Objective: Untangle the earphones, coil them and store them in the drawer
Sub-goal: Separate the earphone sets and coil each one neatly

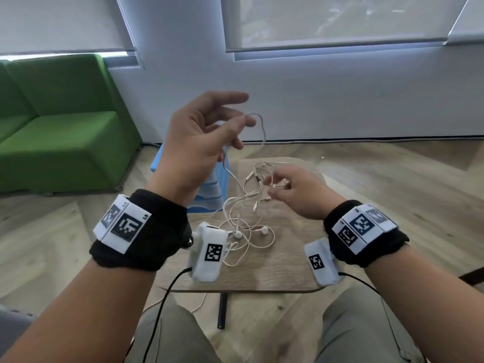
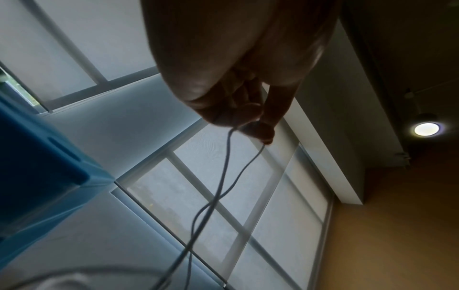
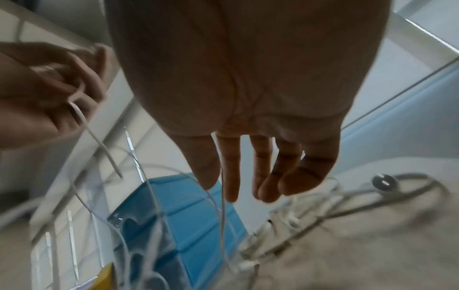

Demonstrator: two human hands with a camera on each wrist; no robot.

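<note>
The left hand (image 1: 201,137) is raised and pinches a loop of white earphone cable (image 1: 258,127) between thumb and fingertips, while the rest of the earphones (image 1: 246,221) lie knotted on the small wooden table (image 1: 288,271). The right hand (image 1: 298,192) hovers over the tangle, fingers loosely extended, 1 strand running between them but not clearly gripped. Lifting higher could tighten the knots or drag the pile off the edge.

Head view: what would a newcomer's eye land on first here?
The raised left hand, centre frame, pinching a loop of white earphone cable above the small wooden table. Below it, the tangled earphones sprawl over the tabletop, with the right hand reaching into them. The green sofa stands at far left, and a blue drawer unit behind the table.
</note>
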